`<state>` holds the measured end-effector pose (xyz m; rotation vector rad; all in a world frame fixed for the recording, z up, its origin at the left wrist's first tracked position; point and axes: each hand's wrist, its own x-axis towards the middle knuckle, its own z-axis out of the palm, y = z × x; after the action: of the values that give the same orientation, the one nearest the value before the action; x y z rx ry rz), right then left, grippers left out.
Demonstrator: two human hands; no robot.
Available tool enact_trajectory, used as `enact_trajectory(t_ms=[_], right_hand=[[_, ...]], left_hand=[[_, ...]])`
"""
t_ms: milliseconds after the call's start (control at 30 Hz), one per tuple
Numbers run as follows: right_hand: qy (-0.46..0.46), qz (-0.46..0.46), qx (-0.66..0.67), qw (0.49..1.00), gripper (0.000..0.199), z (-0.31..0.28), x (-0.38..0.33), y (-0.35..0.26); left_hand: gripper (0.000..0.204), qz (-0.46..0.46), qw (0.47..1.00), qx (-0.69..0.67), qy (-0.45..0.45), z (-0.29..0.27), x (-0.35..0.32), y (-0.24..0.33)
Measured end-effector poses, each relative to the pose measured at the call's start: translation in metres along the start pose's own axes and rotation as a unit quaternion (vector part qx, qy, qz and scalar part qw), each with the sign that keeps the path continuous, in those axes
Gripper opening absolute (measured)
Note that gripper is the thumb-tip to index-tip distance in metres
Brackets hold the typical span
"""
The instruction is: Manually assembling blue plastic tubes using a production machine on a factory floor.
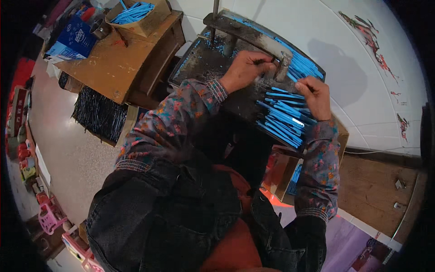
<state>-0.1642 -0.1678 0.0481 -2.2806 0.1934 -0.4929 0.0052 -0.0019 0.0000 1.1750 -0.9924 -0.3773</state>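
Note:
At a dark, worn work table (235, 102), both my hands work beside the metal post (284, 65) of a bench tool. My left hand (247, 70) is closed in a pinch just left of the post; what its fingertips hold is too small to make out. To the right of the post, my right hand (315, 96) pinches the end of a thin blue strip. A bundle of blue strips (283, 120) lies at the near right, below my right wrist. More blue strips (306, 63) lie along the far right edge, behind the post.
Small blue scraps (222, 47) litter the table's far left. A wooden desk (106, 68) at left bears a carton of blue strips (133, 13) and a blue box (72, 38). Black strips (99, 113) fill a box below. A tiled wall (335, 41) stands behind.

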Motion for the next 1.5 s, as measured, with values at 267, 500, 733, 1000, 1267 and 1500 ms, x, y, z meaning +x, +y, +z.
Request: enact_trajectory(t_ms=[267, 500, 733, 1000, 1267, 1500], right_hand=[[0.057, 0.047, 0.067, 0.995, 0.005, 0.032, 0.008, -0.029], [0.0, -0.054, -0.068, 0.996, 0.007, 0.018, 0.015, -0.047], [0.006, 0.046, -0.143, 0.989, 0.013, -0.009, -0.026, -0.043], [0.001, 0.048, -0.108, 0.993, 0.014, -0.009, -0.034, -0.048], [-0.008, 0.109, -0.104, 0.989, 0.014, -0.013, -0.035, -0.063], [0.007, 0.08, -0.123, 0.989, 0.014, -0.007, -0.036, -0.055]], left_hand=[[0.007, -0.034, 0.994, -0.092, -0.039, 0.001, 0.0, 0.01], [0.007, -0.061, 0.995, -0.081, -0.017, -0.001, -0.005, -0.003], [0.013, -0.039, 0.988, -0.064, 0.137, -0.077, -0.025, 0.066], [0.022, -0.044, 0.952, -0.126, 0.276, -0.191, -0.009, 0.039], [0.022, -0.094, 0.925, 0.276, 0.244, -0.23, 0.014, -0.068], [0.016, -0.033, 0.965, 0.208, 0.156, -0.149, 0.011, 0.036]])
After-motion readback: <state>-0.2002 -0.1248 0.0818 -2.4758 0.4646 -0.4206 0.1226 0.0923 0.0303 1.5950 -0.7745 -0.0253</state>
